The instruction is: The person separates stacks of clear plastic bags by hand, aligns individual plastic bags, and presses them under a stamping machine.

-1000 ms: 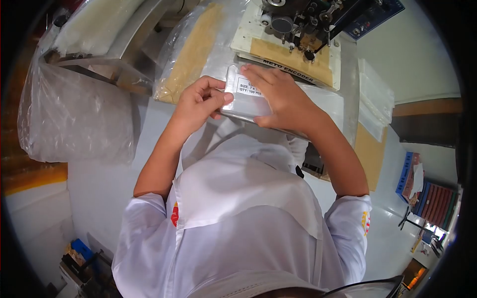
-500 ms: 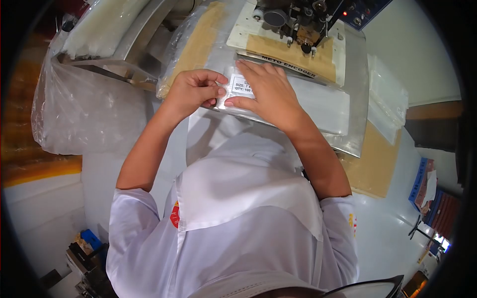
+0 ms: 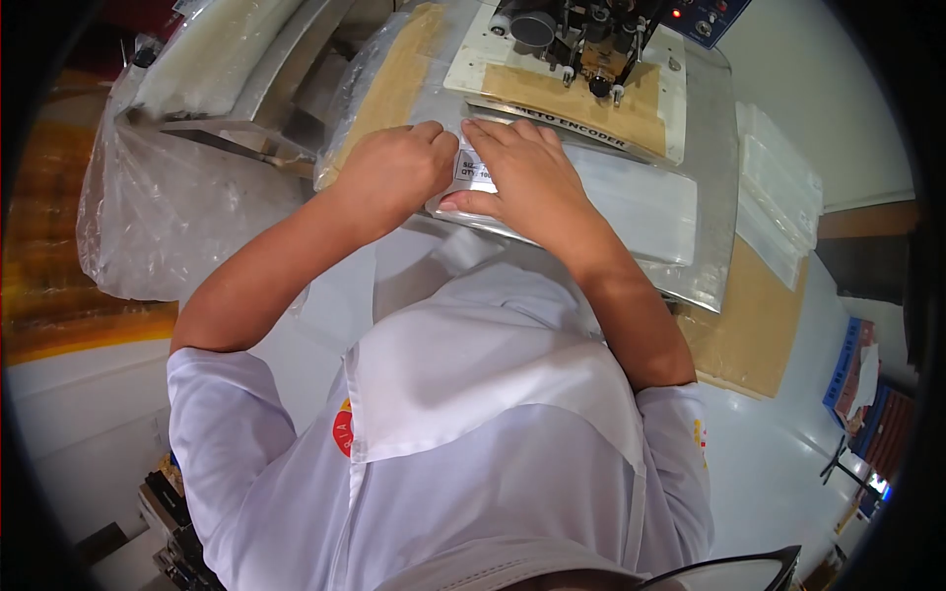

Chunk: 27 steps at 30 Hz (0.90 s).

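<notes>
A stack of clear plastic bags [image 3: 645, 212] lies along the front of the metal table, with a white printed label [image 3: 474, 169] at its left end. My right hand [image 3: 527, 182] rests flat on that end, fingers stretched and thumb apart, partly covering the label. Just left of the label, my left hand [image 3: 399, 177] is closed with its knuckles up, close to the fingertips of my right hand. Whatever its fingers grip is hidden beneath them. Behind my hands stands a machine marked METO ENCODER [image 3: 572, 126].
A metal tray with clear plastic sheets [image 3: 202, 64] is at the upper left, a large plastic bag [image 3: 177, 227] hanging below it. Brown tape [image 3: 389, 89] runs along the table's left side. More clear bags [image 3: 778, 177] lie at the right on brown board [image 3: 754, 325].
My left hand has turned from a visible pinch to a knuckles-up fist and its elbow has swung outward to the left. My right hand has stayed almost in place. The view has shifted slightly.
</notes>
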Each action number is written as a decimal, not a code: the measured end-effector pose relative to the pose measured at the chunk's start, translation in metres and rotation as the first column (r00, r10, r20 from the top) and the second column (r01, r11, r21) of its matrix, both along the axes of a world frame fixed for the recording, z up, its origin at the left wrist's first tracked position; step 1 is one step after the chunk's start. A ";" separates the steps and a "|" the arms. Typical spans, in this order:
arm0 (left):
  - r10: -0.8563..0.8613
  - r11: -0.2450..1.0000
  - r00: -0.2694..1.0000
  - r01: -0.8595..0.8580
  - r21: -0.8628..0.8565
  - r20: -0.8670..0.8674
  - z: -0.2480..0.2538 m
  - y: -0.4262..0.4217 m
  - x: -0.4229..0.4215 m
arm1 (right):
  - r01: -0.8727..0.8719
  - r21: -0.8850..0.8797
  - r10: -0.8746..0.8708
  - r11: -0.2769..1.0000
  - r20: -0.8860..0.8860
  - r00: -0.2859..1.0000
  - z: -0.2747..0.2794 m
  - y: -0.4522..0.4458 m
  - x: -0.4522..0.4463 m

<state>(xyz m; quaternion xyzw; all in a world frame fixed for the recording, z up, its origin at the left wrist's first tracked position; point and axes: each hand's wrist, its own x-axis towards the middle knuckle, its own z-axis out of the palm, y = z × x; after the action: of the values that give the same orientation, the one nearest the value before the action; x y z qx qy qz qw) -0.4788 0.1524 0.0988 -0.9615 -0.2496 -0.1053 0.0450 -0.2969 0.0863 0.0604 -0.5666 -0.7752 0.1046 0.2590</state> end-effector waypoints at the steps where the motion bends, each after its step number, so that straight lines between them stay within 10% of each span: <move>1: 0.035 0.999 0.999 -0.034 -0.007 0.032 -0.002 0.002 0.002 | 0.006 -0.001 -0.006 1.000 0.000 1.000 0.000 0.000 0.000; 12: 0.451 0.758 0.828 -0.158 -0.633 0.333 -0.015 0.004 -0.008 | 0.073 -0.002 -0.073 0.997 -0.001 0.997 -0.001 0.001 -0.004; 21: -0.133 0.916 0.984 0.168 -0.364 0.121 0.007 0.033 -0.001 | 0.083 0.018 -0.082 0.996 -0.022 0.996 -0.003 0.001 -0.004; 27: -0.200 0.979 0.978 0.201 0.014 -0.061 0.005 0.015 0.011 | 0.070 -0.006 -0.071 0.998 -0.053 0.996 0.001 0.000 -0.004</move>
<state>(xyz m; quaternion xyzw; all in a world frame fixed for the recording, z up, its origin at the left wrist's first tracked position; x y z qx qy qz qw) -0.4681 0.1674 0.1042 -0.9841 -0.1488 -0.0830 0.0511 -0.3006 0.0865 0.0612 -0.5912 -0.7474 0.1119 0.2818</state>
